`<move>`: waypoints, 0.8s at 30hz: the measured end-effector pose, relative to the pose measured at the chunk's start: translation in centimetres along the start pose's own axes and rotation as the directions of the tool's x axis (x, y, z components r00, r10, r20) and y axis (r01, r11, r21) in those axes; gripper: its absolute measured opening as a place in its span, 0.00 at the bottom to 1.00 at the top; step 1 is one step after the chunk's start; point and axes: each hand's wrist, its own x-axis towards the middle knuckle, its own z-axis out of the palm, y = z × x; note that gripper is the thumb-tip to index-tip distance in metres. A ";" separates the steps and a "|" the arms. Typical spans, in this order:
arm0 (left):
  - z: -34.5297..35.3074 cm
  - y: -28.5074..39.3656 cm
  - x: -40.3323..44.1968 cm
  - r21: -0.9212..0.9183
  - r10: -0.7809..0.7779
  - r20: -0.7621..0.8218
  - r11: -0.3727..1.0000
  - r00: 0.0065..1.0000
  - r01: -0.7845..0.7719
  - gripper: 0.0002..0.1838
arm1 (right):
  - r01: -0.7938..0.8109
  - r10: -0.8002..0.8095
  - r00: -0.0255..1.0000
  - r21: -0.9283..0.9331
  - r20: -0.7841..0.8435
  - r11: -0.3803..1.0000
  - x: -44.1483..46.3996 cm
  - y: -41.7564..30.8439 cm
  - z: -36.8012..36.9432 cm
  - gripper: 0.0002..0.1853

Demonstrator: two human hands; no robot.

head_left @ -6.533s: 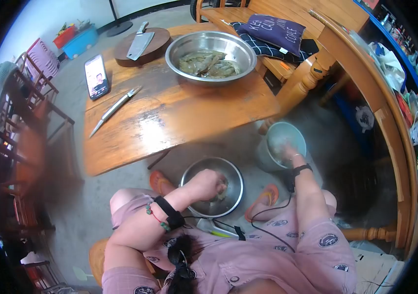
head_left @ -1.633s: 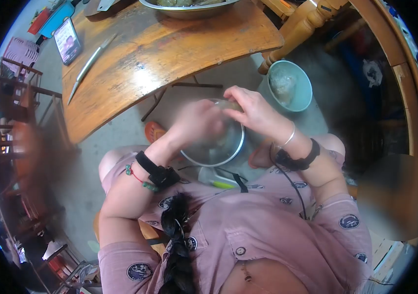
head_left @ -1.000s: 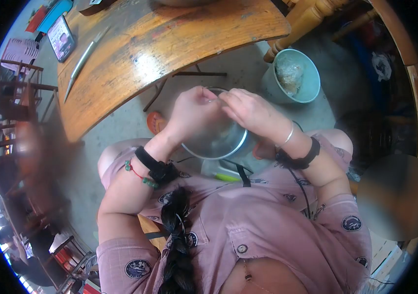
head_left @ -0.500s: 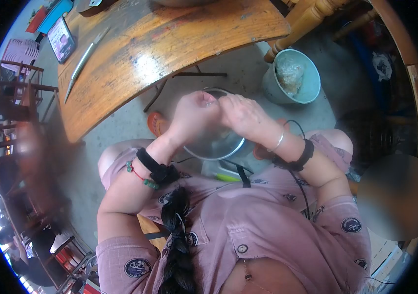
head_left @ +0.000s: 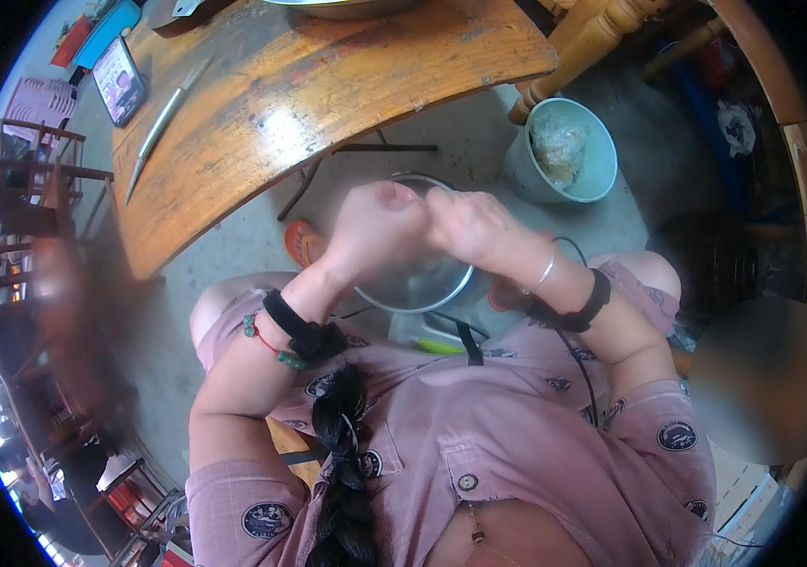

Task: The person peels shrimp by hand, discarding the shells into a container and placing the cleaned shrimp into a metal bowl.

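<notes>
Left hand (head_left: 377, 225) and right hand (head_left: 472, 227) curl together over the bowl (head_left: 449, 287), bucket (head_left: 600, 163) at its two o'clock, any grasp hidden, in apparent fingerwork calling next for steadiness.

The pink shirt (head_left: 507, 444) with round dark badges (head_left: 266, 520) goes with 2 black wrist straps (head_left: 304, 333).

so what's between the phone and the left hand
In the head view, from phone to left hand: slim metal tool on wooden tabletop, thin dark table leg, then grey floor.
</notes>
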 end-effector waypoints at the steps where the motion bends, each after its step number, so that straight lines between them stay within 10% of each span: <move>1: 0.1 0.1 -0.1 0.020 0.011 -0.013 1.000 1.000 -0.011 0.05 | -0.034 0.033 0.999 0.024 0.030 0.999 0.1 -0.1 -0.2 0.13; 12: 0.2 0.8 -0.8 0.377 0.284 -0.003 0.889 0.959 -0.262 0.09 | -0.154 0.092 0.986 0.570 0.136 0.807 0.3 0.7 -0.7 0.13; 14: 0.0 0.6 -0.9 0.650 0.527 0.117 0.600 0.842 -0.466 0.11 | -0.630 0.247 0.777 0.703 0.579 0.331 0.5 -0.1 -2.4 0.13; 17: -0.1 1.4 -1.4 0.729 0.650 0.338 0.277 0.680 -0.627 0.13 | -0.710 0.036 0.704 0.703 0.709 0.041 0.5 0.3 -3.9 0.13; 24: -0.4 2.3 -1.7 0.593 0.676 0.586 0.018 0.446 -0.805 0.17 | -0.807 -0.325 0.589 0.525 0.739 -0.270 0.6 2.8 -2.7 0.13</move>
